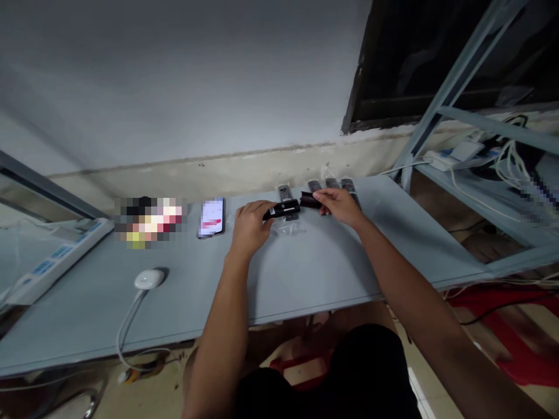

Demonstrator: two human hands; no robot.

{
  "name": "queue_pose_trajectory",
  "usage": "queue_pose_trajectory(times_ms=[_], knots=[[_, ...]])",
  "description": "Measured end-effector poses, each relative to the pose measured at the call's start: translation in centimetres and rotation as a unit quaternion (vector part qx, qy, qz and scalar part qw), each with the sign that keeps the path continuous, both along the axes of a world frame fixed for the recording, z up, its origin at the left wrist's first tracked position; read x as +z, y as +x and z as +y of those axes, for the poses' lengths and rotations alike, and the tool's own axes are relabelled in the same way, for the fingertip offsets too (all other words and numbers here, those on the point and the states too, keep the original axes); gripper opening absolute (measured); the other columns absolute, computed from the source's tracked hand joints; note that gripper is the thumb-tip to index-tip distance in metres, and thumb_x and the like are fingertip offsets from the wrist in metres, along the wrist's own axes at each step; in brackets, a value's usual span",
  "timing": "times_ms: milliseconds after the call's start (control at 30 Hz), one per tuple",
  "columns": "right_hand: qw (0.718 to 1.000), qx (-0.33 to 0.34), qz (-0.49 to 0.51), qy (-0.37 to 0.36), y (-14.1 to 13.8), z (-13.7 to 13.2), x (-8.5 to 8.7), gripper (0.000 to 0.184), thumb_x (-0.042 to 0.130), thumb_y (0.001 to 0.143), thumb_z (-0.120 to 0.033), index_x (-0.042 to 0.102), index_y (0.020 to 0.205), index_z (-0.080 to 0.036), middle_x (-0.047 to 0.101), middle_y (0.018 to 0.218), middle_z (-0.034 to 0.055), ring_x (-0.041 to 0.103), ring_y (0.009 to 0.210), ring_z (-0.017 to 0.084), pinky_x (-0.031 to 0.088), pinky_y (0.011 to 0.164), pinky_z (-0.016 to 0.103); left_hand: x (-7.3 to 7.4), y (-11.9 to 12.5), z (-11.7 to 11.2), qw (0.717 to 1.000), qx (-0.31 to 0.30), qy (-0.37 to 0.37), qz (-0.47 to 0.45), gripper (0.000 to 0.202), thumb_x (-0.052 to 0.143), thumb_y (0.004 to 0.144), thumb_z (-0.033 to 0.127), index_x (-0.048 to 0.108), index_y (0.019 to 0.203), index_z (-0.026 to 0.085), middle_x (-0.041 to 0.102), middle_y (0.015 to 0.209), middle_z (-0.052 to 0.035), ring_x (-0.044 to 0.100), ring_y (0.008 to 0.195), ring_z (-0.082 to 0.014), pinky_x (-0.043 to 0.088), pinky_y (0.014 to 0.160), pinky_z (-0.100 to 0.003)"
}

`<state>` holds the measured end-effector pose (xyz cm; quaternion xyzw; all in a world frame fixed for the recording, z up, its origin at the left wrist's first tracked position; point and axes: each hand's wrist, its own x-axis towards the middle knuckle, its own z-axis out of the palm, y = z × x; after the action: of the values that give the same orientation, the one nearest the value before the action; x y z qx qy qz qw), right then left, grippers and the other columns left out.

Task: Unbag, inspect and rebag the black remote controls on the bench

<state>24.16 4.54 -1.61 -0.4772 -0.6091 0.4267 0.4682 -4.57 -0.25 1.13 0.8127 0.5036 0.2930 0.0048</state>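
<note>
My left hand point(252, 228) is closed round a black oblong device point(286, 208) with a small pale label, held just above the table. In my right hand point(343, 205), thumb and fingers pinch a dark brown, curved cover-like piece point(309, 200). Its end is close to the tip of the black device; whether they touch I cannot tell. Behind the device lies a grey item in clear plastic point(285, 192). More grey wrapped items point(332, 183) lie in a row behind my right hand, partly hidden by it.
A phone point(211, 217) with its screen lit lies left of my left hand. Nearer the front are a white rounded gadget point(149, 279) with a cable and, at the left, a power strip point(61, 256). A metal shelf point(493, 119) with cables stands at right. A wall backs the table point(305, 279).
</note>
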Motion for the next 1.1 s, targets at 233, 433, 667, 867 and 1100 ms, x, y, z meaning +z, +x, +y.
queue_pose_trajectory(times_ms=[233,433,667,867,1100], knots=[[0.995,0.081,-0.036,-0.045,-1.1,-0.8,-0.1,0.051,0.08,0.081,-0.066,0.079,0.095,-0.018,0.072,0.065,0.0035,0.065,0.053,0.015,0.044,0.045,0.024,-0.3,2.0,-0.7,0.998,-0.061,0.009,0.026,0.044,0.067,0.096,0.017,0.069,0.137,0.029,0.073,0.136,-0.007,0.064,0.127,-0.0291,0.044,0.11,-0.049],[0.994,0.098,-0.032,-0.044,-0.9,-1.0,0.0,0.043,0.08,0.082,-0.063,0.071,0.085,-0.021,0.068,0.067,0.0005,0.059,0.052,0.013,0.044,0.047,0.025,-0.5,2.7,-0.9,0.994,-0.102,0.009,0.04,0.042,0.062,0.102,0.024,0.067,0.144,0.032,0.07,0.141,-0.0077,0.063,0.127,-0.0283,0.047,0.105,-0.047],[0.988,0.136,-0.033,-0.063,-0.3,-1.1,0.3,0.048,0.084,0.077,-0.064,0.059,0.077,-0.023,0.06,0.061,-0.0034,0.053,0.049,0.011,0.04,0.048,0.024,-0.6,2.6,-0.7,0.99,-0.136,0.021,0.028,0.036,0.061,0.105,0.028,0.07,0.139,0.033,0.072,0.14,-0.0065,0.065,0.126,-0.0265,0.048,0.105,-0.047],[0.979,0.194,0.016,-0.058,-1.0,-1.7,0.8,0.041,0.083,0.08,-0.053,0.075,0.106,-0.023,0.077,0.09,0.0035,0.073,0.086,0.021,0.056,0.08,0.033,-0.4,3.4,-0.9,0.989,-0.144,0.035,0.022,0.038,0.062,0.104,0.023,0.067,0.141,0.031,0.072,0.142,-0.0048,0.063,0.135,-0.0245,0.042,0.119,-0.052],[0.985,0.094,0.132,-0.068,-0.5,-0.4,-0.1,0.04,0.09,0.069,-0.038,0.069,0.1,-0.025,0.077,0.093,-0.0012,0.071,0.084,0.019,0.054,0.082,0.033,1.2,2.7,-1.8,0.993,-0.094,0.068,-0.018,0.037,0.061,0.104,0.039,0.068,0.139,0.03,0.069,0.146,-0.0055,0.054,0.148,-0.0284,0.017,0.135,-0.062]])
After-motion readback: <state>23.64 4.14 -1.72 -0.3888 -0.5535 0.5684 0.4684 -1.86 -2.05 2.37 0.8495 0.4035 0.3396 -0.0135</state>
